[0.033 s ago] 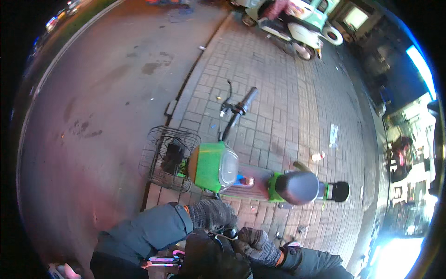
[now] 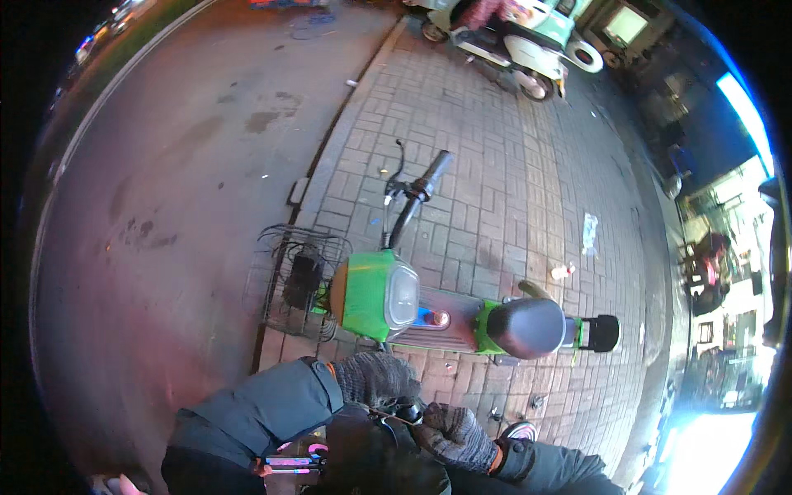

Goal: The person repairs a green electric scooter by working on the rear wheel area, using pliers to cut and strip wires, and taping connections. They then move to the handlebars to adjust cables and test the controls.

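Observation:
My left hand (image 2: 375, 378), in a grey knitted glove, is closed at the near side of a green electric scooter (image 2: 367, 289). It covers the spot where the near handlebar would come out, so what its fingers hold is hidden. My right hand (image 2: 462, 437), gloved alike, is closed just to the right and a little nearer. Between the two hands shows a small dark shiny part (image 2: 408, 410) with a thin light-coloured loop; I cannot make out its kind. The scooter's far handlebar grip (image 2: 433, 172) and brake lever are free of my hands.
A wire basket (image 2: 301, 276) holding a dark thing sits at the scooter's front, by the kerb. Beyond the seat (image 2: 532, 328) lies a small white bottle-like thing (image 2: 563, 271). A white scooter (image 2: 524, 54) stands farther off. Lit shopfronts line the right; a road runs left.
The view has shifted slightly, so the scooter and pavement sit a little higher and farther left. More of a shoe shows beside my right hand. Both hands stay closed in nearly the same place.

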`<move>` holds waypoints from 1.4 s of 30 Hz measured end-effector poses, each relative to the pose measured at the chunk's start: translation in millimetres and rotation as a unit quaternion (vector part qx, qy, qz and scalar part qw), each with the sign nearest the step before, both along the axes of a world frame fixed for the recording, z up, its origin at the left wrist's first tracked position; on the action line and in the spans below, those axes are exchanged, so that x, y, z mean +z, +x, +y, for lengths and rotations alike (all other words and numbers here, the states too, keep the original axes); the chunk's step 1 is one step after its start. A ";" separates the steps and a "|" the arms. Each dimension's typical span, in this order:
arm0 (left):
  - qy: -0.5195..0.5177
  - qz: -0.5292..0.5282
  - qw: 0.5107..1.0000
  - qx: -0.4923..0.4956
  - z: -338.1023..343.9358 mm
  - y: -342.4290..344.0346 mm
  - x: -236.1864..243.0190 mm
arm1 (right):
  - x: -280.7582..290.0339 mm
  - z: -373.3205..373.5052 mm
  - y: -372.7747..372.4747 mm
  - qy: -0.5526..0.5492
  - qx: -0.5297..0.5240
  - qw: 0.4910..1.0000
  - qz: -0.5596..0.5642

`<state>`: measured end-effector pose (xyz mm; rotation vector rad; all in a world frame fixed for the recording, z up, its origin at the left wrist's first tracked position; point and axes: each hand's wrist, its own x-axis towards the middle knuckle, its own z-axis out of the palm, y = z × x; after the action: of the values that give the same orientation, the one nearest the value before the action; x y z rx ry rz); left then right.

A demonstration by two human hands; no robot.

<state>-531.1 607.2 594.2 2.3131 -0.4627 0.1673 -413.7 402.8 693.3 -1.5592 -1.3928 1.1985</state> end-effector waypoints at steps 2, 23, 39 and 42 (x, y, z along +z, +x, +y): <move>0.003 0.029 0.998 -0.052 1.2 4.0 -17.9 | 3.5 -9.7 -8.1 -0.106 -0.094 0.989 0.041; -0.146 0.057 0.979 -0.129 16.3 0.8 -14.7 | 55.0 -26.1 -72.1 -0.069 -0.119 0.948 -0.288; 0.008 0.125 0.986 -0.115 8.3 9.8 -9.5 | 109.3 -70.7 -75.0 -0.171 -0.362 0.915 -0.056; -0.002 0.114 0.985 -0.130 14.1 3.2 1.1 | 117.3 -61.6 -53.5 -0.183 -0.458 0.865 0.087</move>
<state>-527.8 621.3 595.3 2.2094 -0.6374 -0.2208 -467.2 341.1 810.5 -1.9592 -0.1827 0.9593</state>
